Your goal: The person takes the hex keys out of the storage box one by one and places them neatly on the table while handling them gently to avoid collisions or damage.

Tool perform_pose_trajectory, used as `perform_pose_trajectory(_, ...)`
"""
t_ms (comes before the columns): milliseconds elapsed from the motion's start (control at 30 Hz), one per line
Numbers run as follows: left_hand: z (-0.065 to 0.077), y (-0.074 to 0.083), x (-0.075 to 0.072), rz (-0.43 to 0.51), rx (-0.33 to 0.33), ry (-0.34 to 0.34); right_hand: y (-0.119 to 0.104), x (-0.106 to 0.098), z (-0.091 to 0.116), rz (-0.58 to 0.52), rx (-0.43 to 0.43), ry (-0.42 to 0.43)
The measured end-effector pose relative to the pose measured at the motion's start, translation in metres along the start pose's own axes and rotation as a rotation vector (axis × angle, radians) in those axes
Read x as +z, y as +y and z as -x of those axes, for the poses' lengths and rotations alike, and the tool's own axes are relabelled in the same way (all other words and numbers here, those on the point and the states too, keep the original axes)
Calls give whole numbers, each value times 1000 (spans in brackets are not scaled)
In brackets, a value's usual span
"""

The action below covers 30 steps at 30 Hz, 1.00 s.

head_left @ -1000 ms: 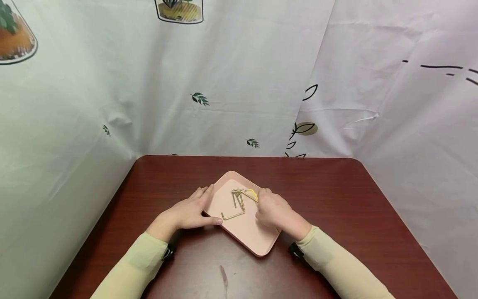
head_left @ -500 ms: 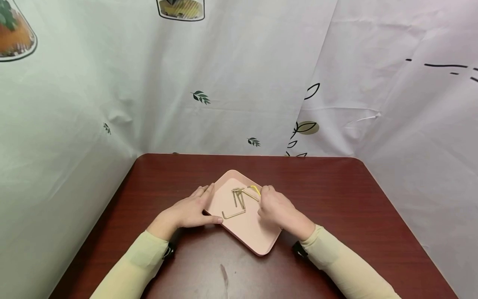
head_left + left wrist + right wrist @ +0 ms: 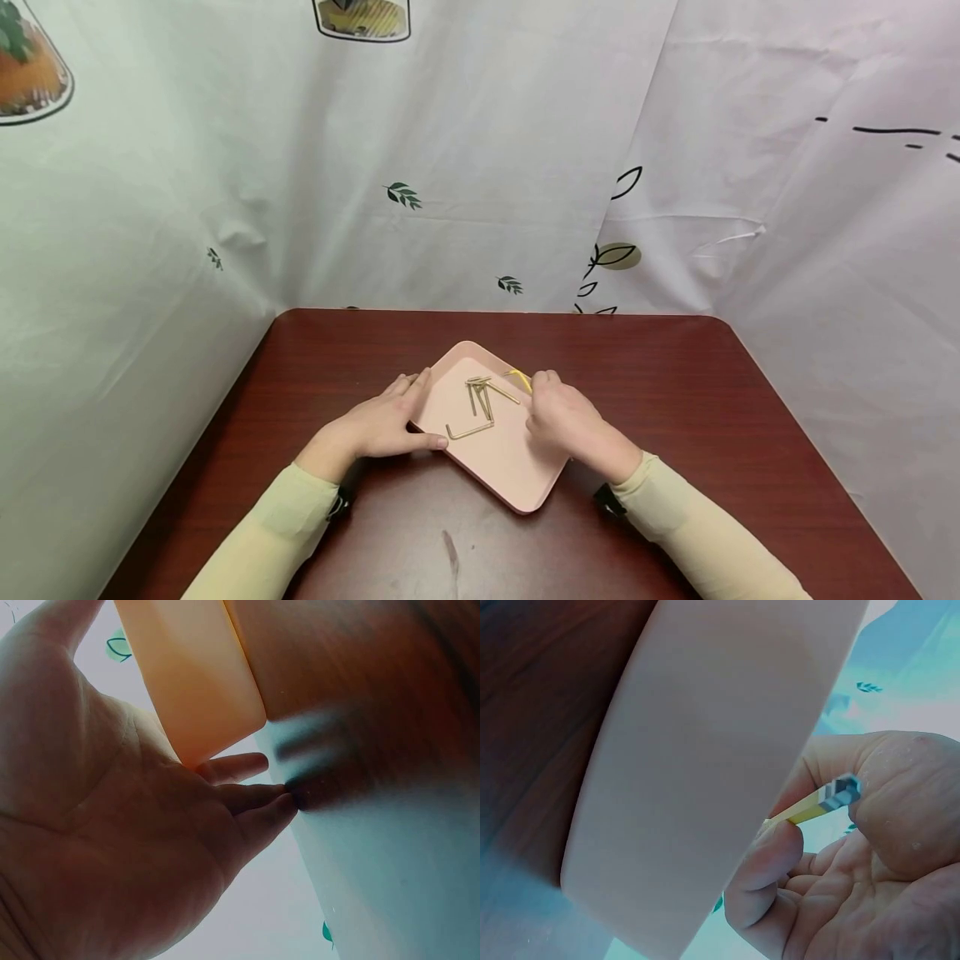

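Observation:
A pink tray (image 3: 517, 471) lies turned at an angle on the table. My left hand (image 3: 378, 427) rests at its left corner, fingers straight along the far side and thumb on the near rim. Between thumb and fingers, my right hand (image 3: 567, 425) pinches a yellow hex key (image 3: 522, 380) over the tray's right side. In the right wrist view the yellow hex key (image 3: 807, 809) shows a grey six-sided end; the tray wall hides part of it. Several brass-coloured hex keys (image 3: 484, 403) lie bunched in the tray, and one L-shaped hex key (image 3: 471, 432) lies nearer the left thumb.
The dark red-brown table (image 3: 360, 350) extends around the tray, with a streak-like mark (image 3: 450, 552) near its front. White printed curtains (image 3: 450, 150) hang behind and at both sides.
My right hand has shifted rightward with the yellow hex key, away from the bunched brass-coloured ones. The left hand stays at the tray's left corner.

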<state>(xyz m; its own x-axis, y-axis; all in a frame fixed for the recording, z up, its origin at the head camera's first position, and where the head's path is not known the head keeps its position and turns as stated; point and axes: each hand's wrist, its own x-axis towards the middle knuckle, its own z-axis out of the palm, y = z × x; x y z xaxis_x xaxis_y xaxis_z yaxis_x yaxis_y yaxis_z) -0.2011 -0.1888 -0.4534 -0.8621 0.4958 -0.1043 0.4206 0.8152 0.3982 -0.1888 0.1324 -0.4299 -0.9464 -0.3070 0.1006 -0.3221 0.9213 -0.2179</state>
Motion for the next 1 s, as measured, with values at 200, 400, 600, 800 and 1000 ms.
perform_pose_trajectory(200, 1, -1, 0, 1, -6, 5, 5, -1, 0, 0, 8, 3)
perform_pose_trajectory(400, 0, -1, 1, -1, -6, 2, 12, -2, 2, 0, 17, 3)
perform_pose_trajectory(600, -2, -1, 2, -11, -5, -1, 19, -5, 3, 23, 2, 11)
perform_pose_trajectory(800, -1, -2, 3, -15, -1, 1, 26, -8, 2, 11, 43, -4)
perform_pose_trajectory(1000, -1, -2, 2, -15, 4, 5, 32, -10, 1, -13, 82, -4)
